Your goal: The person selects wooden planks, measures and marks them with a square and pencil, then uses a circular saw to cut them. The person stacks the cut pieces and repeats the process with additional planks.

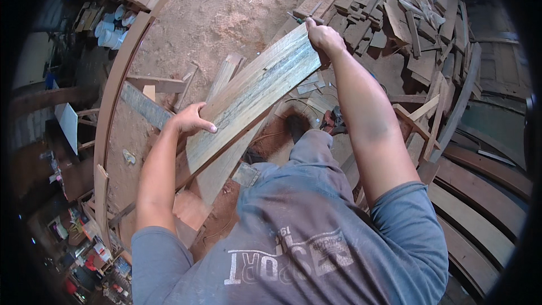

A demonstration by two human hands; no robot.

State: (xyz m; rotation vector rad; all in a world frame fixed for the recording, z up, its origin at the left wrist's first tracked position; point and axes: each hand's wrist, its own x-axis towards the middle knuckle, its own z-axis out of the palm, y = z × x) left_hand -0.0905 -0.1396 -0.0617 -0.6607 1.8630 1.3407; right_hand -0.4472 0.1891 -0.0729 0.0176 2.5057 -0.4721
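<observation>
Currently, left hand (187,119) and right hand (326,38) clasp the mid-frame board (257,91) by opposite ends: apparently lifted, not yet set down.

From the left of two head-worn cameras, a wide fisheye lens looks steeply down past the wearer's shirt (302,206) at a plank (254,96) close below, mid-frame. Farther off, dirt floor (226,11) reaches the upper edge, and timber (471,206) curves along the right rim.

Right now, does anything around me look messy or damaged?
Yes: the wood pile at upper right looks disordered, its pieces jumbled at odd angles. The board you're holding has dark, uneven streaks along its face.
</observation>
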